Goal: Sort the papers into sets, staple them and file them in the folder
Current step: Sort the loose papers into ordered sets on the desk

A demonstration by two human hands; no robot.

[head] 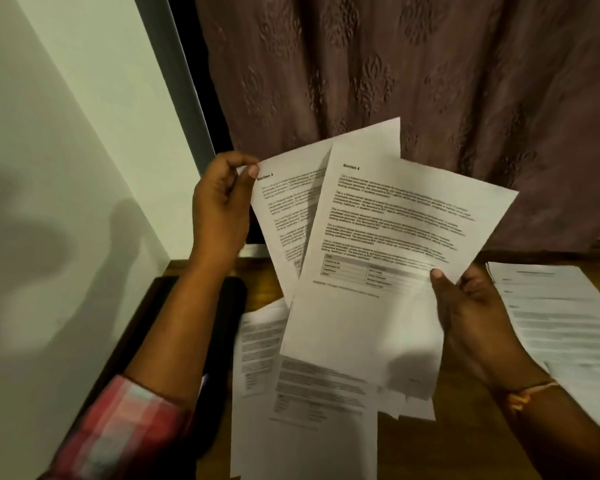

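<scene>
Above desk: left hand pinches rear sheet, right hand grips front sheet
Folder: black, contents hidden, papers beside

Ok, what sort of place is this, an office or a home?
Most likely a room in a home: a wooden table stands against a plain wall, an embossed mauve curtain hangs behind it, and printed sheets lie on it. The left hand and right hand hold Section 4 pages.

Both hands: left, right pinch overlapping printed sheets.
</scene>
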